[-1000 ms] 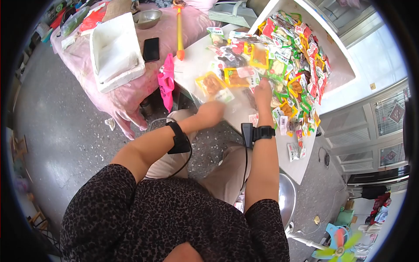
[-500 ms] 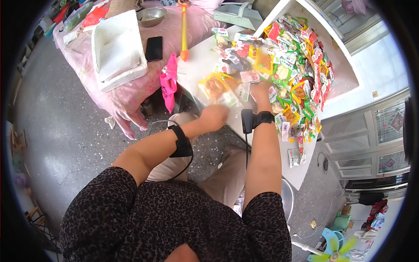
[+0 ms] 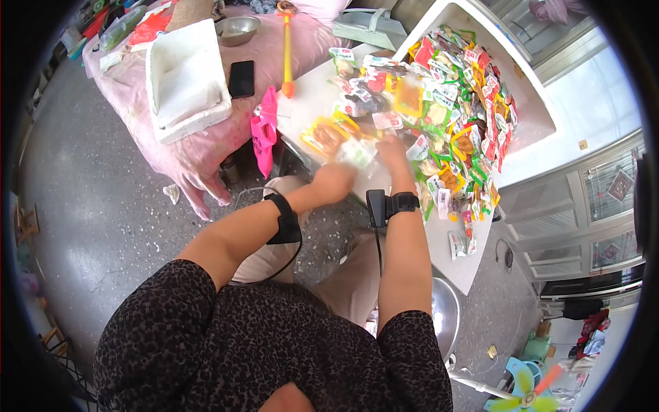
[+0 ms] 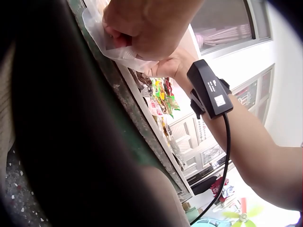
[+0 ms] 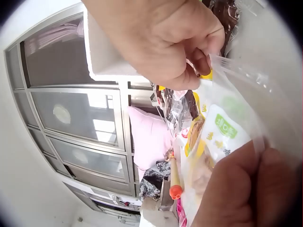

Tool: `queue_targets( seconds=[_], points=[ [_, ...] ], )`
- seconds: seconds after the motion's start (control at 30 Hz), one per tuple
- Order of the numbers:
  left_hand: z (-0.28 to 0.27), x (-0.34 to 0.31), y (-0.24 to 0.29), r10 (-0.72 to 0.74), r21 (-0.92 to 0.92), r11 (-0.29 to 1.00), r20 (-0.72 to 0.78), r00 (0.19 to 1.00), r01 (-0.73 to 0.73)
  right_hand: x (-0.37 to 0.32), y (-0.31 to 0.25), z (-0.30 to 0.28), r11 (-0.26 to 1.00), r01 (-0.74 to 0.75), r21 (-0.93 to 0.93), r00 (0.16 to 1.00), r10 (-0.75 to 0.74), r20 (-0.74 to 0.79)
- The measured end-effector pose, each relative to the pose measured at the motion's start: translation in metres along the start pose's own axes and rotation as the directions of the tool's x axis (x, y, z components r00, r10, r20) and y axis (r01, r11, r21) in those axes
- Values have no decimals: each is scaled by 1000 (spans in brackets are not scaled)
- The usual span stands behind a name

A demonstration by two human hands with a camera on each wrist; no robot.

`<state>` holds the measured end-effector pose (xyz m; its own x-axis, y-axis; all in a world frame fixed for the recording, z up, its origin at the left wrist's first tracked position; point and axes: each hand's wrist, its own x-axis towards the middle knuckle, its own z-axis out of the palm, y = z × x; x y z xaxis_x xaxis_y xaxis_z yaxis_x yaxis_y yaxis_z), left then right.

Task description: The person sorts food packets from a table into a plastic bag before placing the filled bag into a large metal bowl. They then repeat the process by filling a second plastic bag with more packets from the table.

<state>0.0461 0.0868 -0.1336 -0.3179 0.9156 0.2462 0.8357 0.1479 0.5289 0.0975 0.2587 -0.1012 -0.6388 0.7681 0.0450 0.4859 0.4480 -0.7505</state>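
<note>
A clear plastic bag (image 5: 236,90) is stretched between my two hands over the table's near edge. In the right wrist view my right hand (image 5: 165,42) pinches its upper edge between thumb and fingers. My left hand (image 3: 334,182) grips the opposite side, its fingers curled over the plastic (image 4: 97,35) in the left wrist view. A packet with a white and green label (image 5: 225,127) shows through the clear film. Yellow-edged food packets (image 3: 326,135) lie just beyond the left hand in the head view, partly blurred.
A large heap of food packets (image 3: 473,130) covers the right of the white table (image 3: 449,264) and runs into a white box (image 3: 535,103). To the left, a pink-covered surface (image 3: 123,110) carries a foam box (image 3: 161,123), a phone (image 3: 241,79) and a metal bowl (image 3: 238,29).
My right hand has moved left from the packets toward my left hand and now pinches the bag. The left hand stays near the table edge. The yellow-edged packets have shifted slightly left.
</note>
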Motion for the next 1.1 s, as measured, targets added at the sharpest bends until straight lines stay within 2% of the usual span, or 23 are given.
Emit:
queue_targets(
  seconds=[0.03, 0.13, 0.23, 0.27, 0.3, 0.37, 0.4, 0.5, 0.6, 0.67, 0.73, 0.77, 0.8, 0.83, 0.87, 0.97, 1.07, 1.1],
  points=[
    [1, 1, -1, 2, 5, 1000, 6, 1000, -2, -5, -2, 1, 999, 31, -9, 998, -31, -60],
    [6, 2, -7, 12, -9, 1000, 3, 1000, -12, -30, -30, -11, 900, -182, 395, 968, 236, -91],
    [4, 3, -11, -11, -55, 998, 35, 999, 13, -40, -27, -26, 930, -33, 366, 979, 103, -174],
    [1, 4, -11, -23, -73, 997, 53, 998, 27, -45, -26, -35, 940, -15, 340, 984, 74, -162],
    [-2, 4, -10, -31, -69, 997, 62, 998, 36, -51, -23, -43, 971, 118, 206, 978, -78, -196],
    [-8, 3, -6, -47, -60, 997, 81, 996, 52, -66, -17, -57, 926, 371, -75, 904, -378, -198],
    [-12, 3, -4, -59, -49, 997, 103, 993, 65, -81, -21, -61, 942, 329, -66, 930, -335, -149],
    [-17, -2, 3, -113, -29, 993, 152, 982, 119, -118, -7, -55, 898, 405, -175, 905, -420, -61],
    [-24, -6, 12, -191, -52, 978, 149, 970, 200, -142, 26, -37, 849, 484, -211, 859, -507, -68],
    [-34, -10, 21, -238, -98, 963, 139, 961, 252, -157, 43, -25, 872, 410, -267, 861, -467, -202],
    [-25, -8, 16, -162, -18, 986, 159, 974, 166, -159, 54, -16, 897, 346, -274, 821, -431, -374],
    [-22, -7, 14, -124, 22, 992, 171, 977, 122, -157, 59, -16, 980, 195, 43, 896, -160, -414],
    [-23, -5, 15, -127, 50, 992, 213, 969, 118, -159, 46, -21, 934, 19, 356, 924, 120, -363],
    [-24, -3, 17, -129, 79, 990, 254, 959, 113, -158, 40, -23, 765, -156, 625, 901, 370, -228],
    [-25, -1, 18, -133, 108, 989, 293, 947, 106, -154, 42, -23, 597, -103, 795, 902, 394, -179],
    [-19, 1, 14, -130, 75, 991, 269, 954, 114, -137, 56, -30, 150, -209, 966, 932, 330, 151],
    [-16, -2, 14, -138, 25, 990, 208, 968, 136, -121, 63, -21, -91, -270, 959, 873, 396, 283],
    [-15, -1, 13, -136, 32, 991, 212, 968, 133, -120, 60, -18, -46, -272, 961, 896, 352, 270]
  ],
)
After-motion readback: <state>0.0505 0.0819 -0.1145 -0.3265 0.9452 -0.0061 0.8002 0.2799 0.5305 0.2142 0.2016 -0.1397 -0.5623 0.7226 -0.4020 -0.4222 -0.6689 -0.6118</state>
